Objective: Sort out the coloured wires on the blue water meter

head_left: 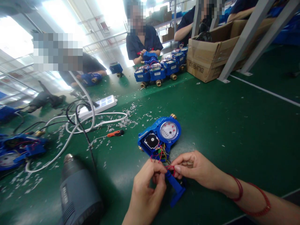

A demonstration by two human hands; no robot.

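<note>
A blue water meter (169, 129) with a round white dial lies in front of me. Its side compartment is uncovered, and thin coloured wires (161, 151) come out toward my hands. My left hand (147, 186) is closed in a pinch at the upper end of a blue plastic part (175, 185), with wires running by its fingertips. Close beside it, my right hand (195, 168) pinches a loop of red wire (171, 168). Fingers partly hide where the wires and the blue part meet.
A heat gun (78, 190) lies at lower left, near an orange screwdriver (115, 133) and a white power strip (100, 106) with tangled cables. Scraps litter the green table. Several blue meters (157, 73) and a cardboard box (208, 59) stand farther back, where co-workers (142, 43) sit.
</note>
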